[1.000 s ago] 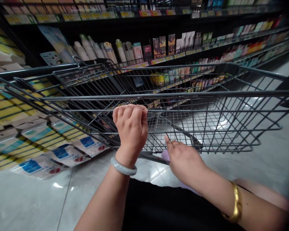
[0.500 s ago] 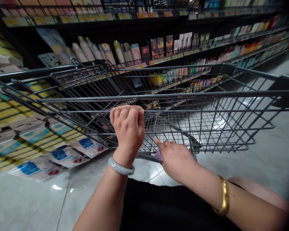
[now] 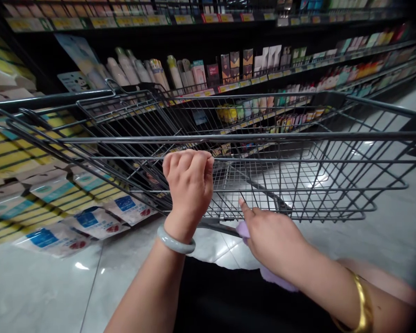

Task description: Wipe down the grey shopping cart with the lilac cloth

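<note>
A dark wire shopping cart (image 3: 298, 138) fills the middle of the view, its basket holding nothing I can see. My left hand (image 3: 189, 185) is clenched round a horizontal wire of the cart's near wall; a pale jade bangle sits on that wrist. Lower down, my right hand (image 3: 268, 236) presses a lilac cloth (image 3: 273, 275) against the cart's bottom frame bar, fingers curled over the cloth, forefinger pointing up. A gold bangle is on the right wrist.
Store shelves (image 3: 229, 69) with bottles, tubes and boxes run behind the cart. Stacked packets (image 3: 48, 203) lie on low shelves at the left. Glossy grey floor tiles (image 3: 38, 291) spread below and to the right.
My right hand with the cloth slid left along the bottom bar, then back to the right and slightly down. The left hand kept its grip on the wire.
</note>
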The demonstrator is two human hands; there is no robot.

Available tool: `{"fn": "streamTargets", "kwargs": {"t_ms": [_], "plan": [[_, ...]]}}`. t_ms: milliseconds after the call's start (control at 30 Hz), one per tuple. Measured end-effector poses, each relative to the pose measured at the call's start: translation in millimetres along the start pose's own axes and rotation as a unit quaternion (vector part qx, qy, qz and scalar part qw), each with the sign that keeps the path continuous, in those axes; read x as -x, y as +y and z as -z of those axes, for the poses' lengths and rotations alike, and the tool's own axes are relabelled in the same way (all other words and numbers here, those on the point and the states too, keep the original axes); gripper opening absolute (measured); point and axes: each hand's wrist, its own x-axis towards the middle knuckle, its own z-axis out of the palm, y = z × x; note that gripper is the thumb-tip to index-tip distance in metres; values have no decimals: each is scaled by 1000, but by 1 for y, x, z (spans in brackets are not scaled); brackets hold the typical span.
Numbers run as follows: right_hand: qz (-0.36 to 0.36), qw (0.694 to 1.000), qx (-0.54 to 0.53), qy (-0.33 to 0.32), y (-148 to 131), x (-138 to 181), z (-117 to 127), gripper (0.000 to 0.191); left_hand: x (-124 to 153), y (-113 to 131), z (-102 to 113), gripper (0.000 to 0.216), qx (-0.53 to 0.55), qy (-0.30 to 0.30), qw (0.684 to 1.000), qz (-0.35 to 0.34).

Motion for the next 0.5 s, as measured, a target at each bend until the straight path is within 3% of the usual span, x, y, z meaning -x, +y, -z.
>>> {"fn": "streamTargets", "kwargs": {"t_ms": [100, 167, 200, 267, 333, 367, 500], "plan": [[23, 998, -43, 31, 7, 7, 11, 60, 0, 0, 0, 18, -2, 10, 1000, 4], [79, 980, -92, 161, 14, 12, 21, 45, 0, 0, 0, 18, 0, 12, 1000, 7], [111, 952, -112, 263, 18, 13, 25, 41, 0, 0, 0, 19, 1, 12, 1000, 8], [159, 857, -116, 477, 26, 10, 28, 41, 0, 0, -1, 19, 1, 14, 1000, 10], [174, 785, -72, 590, 30, 0, 21, 43, 1, 0, -1, 19, 0, 16, 1000, 11], [180, 777, -45, 601, 30, -7, 14, 42, 1, -1, -2, 19, -2, 16, 1000, 11], [244, 815, 18, 525, 21, -34, -28, 23, 0, 0, -1, 17, -7, 15, 1000, 8]]}}
